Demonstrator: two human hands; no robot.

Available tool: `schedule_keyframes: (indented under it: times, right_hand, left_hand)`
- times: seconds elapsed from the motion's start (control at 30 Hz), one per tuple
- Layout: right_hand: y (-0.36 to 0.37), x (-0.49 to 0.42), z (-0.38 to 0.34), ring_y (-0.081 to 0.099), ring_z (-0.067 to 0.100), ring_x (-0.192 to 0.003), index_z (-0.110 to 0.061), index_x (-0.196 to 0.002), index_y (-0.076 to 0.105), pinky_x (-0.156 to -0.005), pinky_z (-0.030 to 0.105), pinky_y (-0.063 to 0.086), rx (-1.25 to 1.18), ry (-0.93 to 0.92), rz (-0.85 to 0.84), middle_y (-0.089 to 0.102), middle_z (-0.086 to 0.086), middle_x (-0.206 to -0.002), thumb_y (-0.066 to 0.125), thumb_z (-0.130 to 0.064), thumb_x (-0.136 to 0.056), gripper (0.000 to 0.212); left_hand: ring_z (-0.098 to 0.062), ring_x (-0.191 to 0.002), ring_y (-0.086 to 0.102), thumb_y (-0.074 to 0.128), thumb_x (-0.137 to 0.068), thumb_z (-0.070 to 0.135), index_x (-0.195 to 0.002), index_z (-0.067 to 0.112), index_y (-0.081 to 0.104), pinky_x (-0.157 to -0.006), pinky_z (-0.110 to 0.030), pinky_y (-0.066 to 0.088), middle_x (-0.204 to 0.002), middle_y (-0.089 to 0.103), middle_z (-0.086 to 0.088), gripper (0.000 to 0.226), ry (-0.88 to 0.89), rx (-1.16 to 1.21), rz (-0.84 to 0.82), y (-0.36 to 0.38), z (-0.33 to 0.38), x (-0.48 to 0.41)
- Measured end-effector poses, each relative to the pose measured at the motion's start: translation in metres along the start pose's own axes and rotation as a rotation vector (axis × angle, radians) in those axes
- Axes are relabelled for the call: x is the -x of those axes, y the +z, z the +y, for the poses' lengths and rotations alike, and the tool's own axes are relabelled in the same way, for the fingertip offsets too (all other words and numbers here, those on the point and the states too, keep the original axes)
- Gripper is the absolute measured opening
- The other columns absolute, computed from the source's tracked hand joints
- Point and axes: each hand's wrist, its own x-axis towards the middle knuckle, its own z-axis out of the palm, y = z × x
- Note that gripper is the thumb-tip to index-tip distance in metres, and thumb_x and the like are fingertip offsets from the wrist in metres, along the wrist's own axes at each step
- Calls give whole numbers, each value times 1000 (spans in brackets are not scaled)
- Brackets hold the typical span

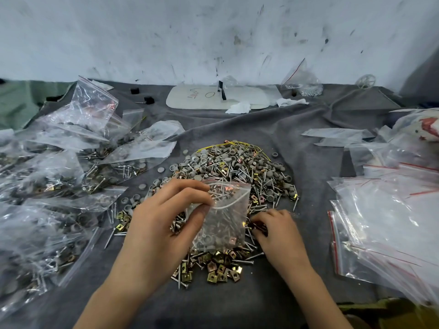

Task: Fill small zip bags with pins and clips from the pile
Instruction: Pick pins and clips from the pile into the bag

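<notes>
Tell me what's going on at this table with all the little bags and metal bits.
A person is bagging hardware. The left hand pinches a small zip bag open at its mouth, above the pile of nails, grey caps and clips on a grey cloth. The bag already holds some pieces. The right hand pinches clips at the pile's near edge. Filled bags lie to the left, empty bags to the right.

Head camera looks steeply down, close over table (pixel 237 305).
</notes>
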Motion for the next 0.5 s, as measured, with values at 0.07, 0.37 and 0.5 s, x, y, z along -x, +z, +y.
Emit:
schedule_keyframes:
  times: [0.07,0.37,0.5]
  right_hand:
    - [-3,-2,-3,40,14,-116,-33,-116,58,-97,30,36,59,9,-41,55,-13,-119,59,-31,-91,26]
    - [0,-8,0,39,15,-111,-30,-110,62,-93,30,35,125,-63,-9,58,-12,-112,57,-36,-91,20]
    - [2,-8,4,40,16,-110,-23,-105,64,-91,31,34,99,-162,-5,64,-9,-107,61,-30,-89,18]
  left_hand:
    - [1,-102,62,58,-88,29,-89,15,72,-82,-26,51,-104,67,9,20,-5,1,-2,0,-1,1]
    - [-1,-102,63,56,-88,29,-89,15,71,-82,-26,52,-105,66,10,21,-3,25,15,0,-1,2]
    - [-2,-102,64,56,-89,27,-89,14,71,-82,-26,52,-104,67,8,20,17,38,37,2,-1,3]
